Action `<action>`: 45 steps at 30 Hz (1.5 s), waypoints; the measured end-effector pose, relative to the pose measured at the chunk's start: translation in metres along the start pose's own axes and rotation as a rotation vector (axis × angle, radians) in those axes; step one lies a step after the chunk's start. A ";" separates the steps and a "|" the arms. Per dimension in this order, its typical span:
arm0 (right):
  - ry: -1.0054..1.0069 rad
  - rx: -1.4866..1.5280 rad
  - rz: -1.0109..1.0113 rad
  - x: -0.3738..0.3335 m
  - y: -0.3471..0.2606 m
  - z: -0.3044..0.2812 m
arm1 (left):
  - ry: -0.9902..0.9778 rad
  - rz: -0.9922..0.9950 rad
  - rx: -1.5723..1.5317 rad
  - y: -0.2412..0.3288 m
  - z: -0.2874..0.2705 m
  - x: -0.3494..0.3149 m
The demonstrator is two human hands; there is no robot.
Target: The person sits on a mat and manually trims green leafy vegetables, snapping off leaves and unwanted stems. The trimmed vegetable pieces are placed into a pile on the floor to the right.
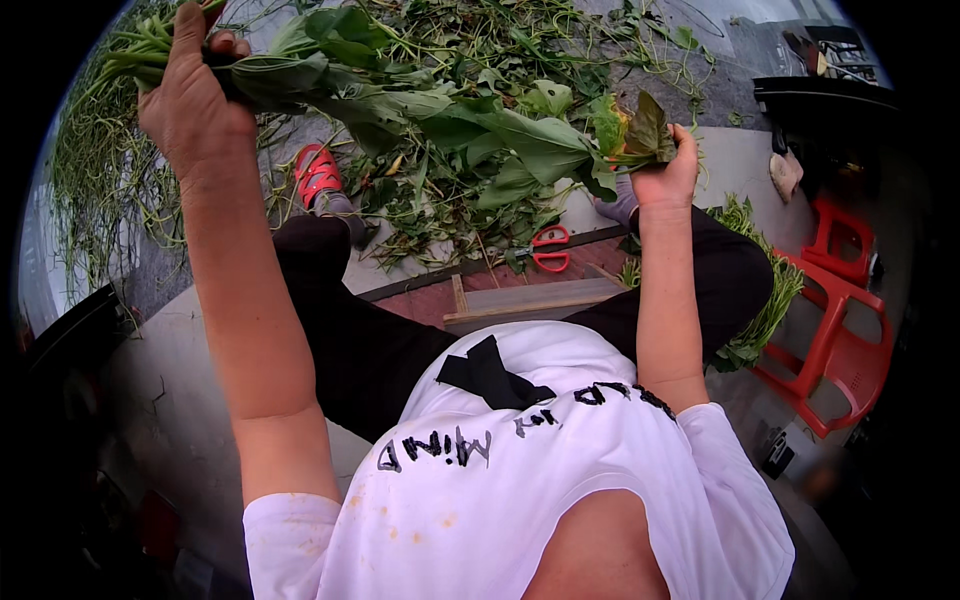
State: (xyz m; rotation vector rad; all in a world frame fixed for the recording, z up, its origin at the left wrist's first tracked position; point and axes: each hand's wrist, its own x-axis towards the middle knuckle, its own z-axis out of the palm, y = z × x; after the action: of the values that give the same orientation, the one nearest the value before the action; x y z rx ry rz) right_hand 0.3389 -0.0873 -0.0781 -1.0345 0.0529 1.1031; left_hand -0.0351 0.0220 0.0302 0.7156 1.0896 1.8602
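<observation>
A long bunch of leafy green vine stems (440, 112) stretches between my two raised hands. My left hand (195, 110), at the upper left, is wrapped around the stem end, where pale cut stems stick out. Something red shows beside its fingertips, too little of it to name. On the right, my right hand (675, 175) grips the leafy end with bent fingers. A brownish leaf (650, 130) and some yellowed leaf stand up by those fingers. Below the bunch, scissors with red handles (551, 249) lie near the edge of a reddish wooden board.
Loose vines and leaves (430, 210) cover the floor ahead, around my foot in a red sandal (318, 172). A wooden stool or frame (535, 298) is between my legs. At the right are a pile of green stems (765, 300) and red plastic stools (835, 335).
</observation>
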 end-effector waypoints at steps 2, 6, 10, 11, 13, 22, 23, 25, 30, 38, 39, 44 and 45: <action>-0.021 -0.148 -0.059 -0.006 -0.005 -0.026 | 0.128 0.133 0.015 0.040 -0.046 0.045; -0.124 -0.297 0.044 -0.023 -0.001 -0.042 | 0.134 -0.158 -0.260 0.024 -0.090 0.085; -0.244 -0.565 -0.097 -0.062 0.014 0.021 | -0.336 -0.436 -0.213 -0.009 -0.051 0.047; -0.322 -0.669 -0.146 -0.061 0.015 0.022 | -0.391 -0.457 -0.054 -0.024 -0.019 0.017; -0.412 -0.560 -0.100 -0.075 0.016 0.049 | -0.532 -0.438 0.352 -0.031 0.026 -0.042; -0.462 -0.280 -0.094 -0.094 0.058 0.110 | -0.763 -0.559 0.152 -0.068 0.037 -0.136; -0.467 -0.318 -0.156 -0.098 0.061 0.111 | -0.707 -0.592 0.183 -0.067 0.037 -0.135; -0.462 -0.450 -0.330 -0.107 0.065 0.116 | -0.621 -0.584 0.137 -0.060 0.043 -0.138; -0.608 -0.565 -0.571 -0.122 0.064 0.136 | -0.736 -0.366 0.145 -0.041 0.047 -0.138; -0.664 -1.241 -1.424 -0.089 0.047 0.145 | -0.908 -0.454 -0.028 -0.026 0.054 -0.133; -0.642 -1.293 -1.433 -0.088 0.044 0.146 | -0.970 -0.361 0.092 -0.019 0.053 -0.131; -1.008 -1.105 -0.363 -0.106 0.003 0.142 | -0.987 -0.309 0.034 -0.016 0.055 -0.132; -1.042 -1.043 -0.238 -0.108 -0.001 0.139 | -0.986 -0.326 0.059 -0.010 0.056 -0.132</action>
State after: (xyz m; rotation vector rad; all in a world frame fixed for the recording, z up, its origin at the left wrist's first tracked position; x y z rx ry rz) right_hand 0.2257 -0.0651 0.0547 -1.1636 -1.5738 1.3361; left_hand 0.0760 -0.0678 0.0396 1.2172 0.5495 0.9702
